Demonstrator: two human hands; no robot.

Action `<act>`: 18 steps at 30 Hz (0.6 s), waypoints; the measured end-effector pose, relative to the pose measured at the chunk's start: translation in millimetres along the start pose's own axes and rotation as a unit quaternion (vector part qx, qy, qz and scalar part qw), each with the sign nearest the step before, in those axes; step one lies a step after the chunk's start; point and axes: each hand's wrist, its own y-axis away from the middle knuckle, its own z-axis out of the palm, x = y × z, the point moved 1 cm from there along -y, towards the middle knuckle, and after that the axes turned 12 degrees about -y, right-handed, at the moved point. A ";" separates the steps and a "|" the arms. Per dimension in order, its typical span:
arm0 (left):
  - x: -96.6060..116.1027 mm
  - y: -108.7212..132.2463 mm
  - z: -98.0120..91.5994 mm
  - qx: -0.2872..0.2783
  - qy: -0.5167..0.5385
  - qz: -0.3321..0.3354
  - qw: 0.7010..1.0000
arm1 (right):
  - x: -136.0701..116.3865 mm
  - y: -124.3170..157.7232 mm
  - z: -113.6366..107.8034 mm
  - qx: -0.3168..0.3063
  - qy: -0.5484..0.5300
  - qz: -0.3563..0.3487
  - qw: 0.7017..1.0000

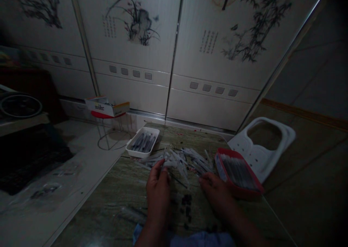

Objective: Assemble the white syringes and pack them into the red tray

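A loose pile of translucent pen barrels lies across the middle of the table, most of them pale, pointing every way. Taking that pile as the clock's centre, the left hand is at 7 o'clock, its thumb and fingertips at the near edge of the pile, bent towards each other beside a whitish barrel; the dim light does not show whether they pinch it. The right hand is at 4 o'clock, fingers curled in at the ends of some barrels; whether they close on one, I cannot tell.

At 6 o'clock, small black pieces are scattered on the tabletop between the forearms. At 8 o'clock, near the left forearm, lie some blurred clear strips. At 10 o'clock stands a white plastic tray with dark pens lying lengthwise in it. At 3 o'clock, just beyond the right hand, a red basket holds closely packed translucent tubes.

Farther out at 2 o'clock is a white plastic chair. Farther out at 10 o'clock, an open printed carton sits on a red-topped stool. At 12 o'clock rise pale sliding doors painted with plants.
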 end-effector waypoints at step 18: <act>2.9 2.1 -2.4 0.024 0.001 -0.053 0.998 | -32.4 -87.6 75.5 -0.054 0.335 -0.007 0.941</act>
